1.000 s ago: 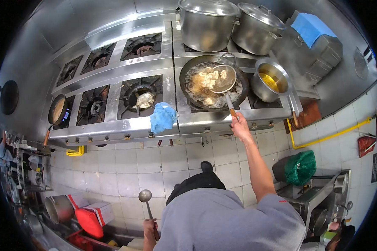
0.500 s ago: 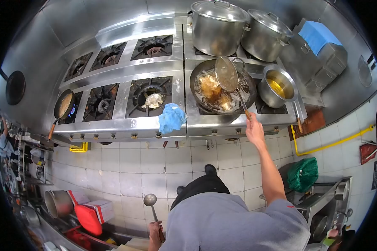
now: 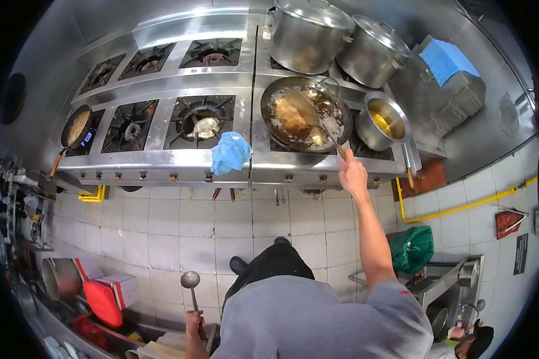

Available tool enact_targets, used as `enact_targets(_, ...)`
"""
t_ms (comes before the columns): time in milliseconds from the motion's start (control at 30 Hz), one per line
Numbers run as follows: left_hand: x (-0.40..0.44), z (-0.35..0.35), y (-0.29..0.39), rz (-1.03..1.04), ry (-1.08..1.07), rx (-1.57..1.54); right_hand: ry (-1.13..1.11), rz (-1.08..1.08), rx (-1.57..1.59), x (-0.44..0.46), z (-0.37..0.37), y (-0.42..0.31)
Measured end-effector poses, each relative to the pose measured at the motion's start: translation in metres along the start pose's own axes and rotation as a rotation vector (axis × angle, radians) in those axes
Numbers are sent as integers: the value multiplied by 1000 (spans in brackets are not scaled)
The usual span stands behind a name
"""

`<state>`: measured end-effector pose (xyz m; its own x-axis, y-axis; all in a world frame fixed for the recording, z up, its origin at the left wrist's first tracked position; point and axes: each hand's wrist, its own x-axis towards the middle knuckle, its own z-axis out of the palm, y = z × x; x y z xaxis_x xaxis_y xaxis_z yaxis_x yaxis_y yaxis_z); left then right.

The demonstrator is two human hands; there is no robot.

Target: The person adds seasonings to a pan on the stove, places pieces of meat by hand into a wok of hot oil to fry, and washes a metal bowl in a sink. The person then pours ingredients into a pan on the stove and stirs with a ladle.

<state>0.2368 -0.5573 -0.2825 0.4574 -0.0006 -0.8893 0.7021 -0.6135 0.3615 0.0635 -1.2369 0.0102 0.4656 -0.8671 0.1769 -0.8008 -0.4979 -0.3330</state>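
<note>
My right hand (image 3: 353, 175) is closed round the wooden handle of a skimmer (image 3: 303, 106). The skimmer's round head sits in the wok (image 3: 343, 102), over golden frying food (image 3: 288, 119) in bubbling oil. Low at my left side, my left hand (image 3: 193, 321) grips a ladle (image 3: 190, 280) with its bowl pointing up, away from the stove. To the right of the wok stands a metal pot (image 3: 407, 128) with yellow liquid in it.
Two large lidded stockpots (image 3: 311, 36) stand behind the wok. A crumpled blue cloth (image 3: 230, 152) lies on the stove's front edge. At far left a frying pan (image 3: 78, 128) sits on a burner. Another person (image 3: 476, 344) shows at the lower right.
The skimmer's head has gone down and left into the wok, from above its right part. My left hand still holds the ladle. The whole view has shifted slightly.
</note>
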Motion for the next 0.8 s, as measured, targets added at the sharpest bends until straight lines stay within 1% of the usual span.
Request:
enact_targets(67, -1, 6, 4, 11, 43, -13, 65, 8, 103, -4, -5, 3)
enact_targets(100, -5, 10, 3, 14, 96, -34, 35, 58, 92, -5, -4, 7)
enact_targets(133, -8, 15, -2, 15, 147, -53, 37, 51, 97, -2, -3, 15)
enact_targets(200, -10, 23, -16, 12, 161, -68, 69, 19, 223, 5, -3, 37)
enact_targets(267, -16, 37, -14, 15, 177, -85, 81, 43, 272, 4, -5, 49)
enact_targets(333, -25, 57, -19, 29, 256, -182, 114, -38, 480, 5, 0, 69)
enact_targets(367, -27, 65, -21, 11, 249, -201, 117, -33, 486, 8, -3, 79)
enact_targets(467, -35, 86, -22, -14, 241, -195, -384, 454, 1184, 16, -13, 104)
enact_targets(500, -38, 92, -21, -28, 228, -166, -381, 454, 1195, 16, -15, 111)
enact_targets(567, -49, 102, -17, -45, 200, -175, -447, 502, 1455, 15, -18, 122)
enact_targets(600, -55, 108, -14, -69, 164, -181, -444, 504, 1462, 14, -21, 129)
enact_targets(667, -59, 120, -14, -76, 160, -197, -478, 486, 1634, 12, -25, 146)
enact_targets(700, -60, 126, -15, -91, 152, -221, -470, 493, 1639, 13, -26, 157)
enact_targets(767, -70, 139, -13, -91, 151, -259, -395, 461, 1744, 15, -29, 176)
enact_targets(800, -77, 141, -16, -97, 153, -304, -326, 476, 1750, 17, -32, 185)
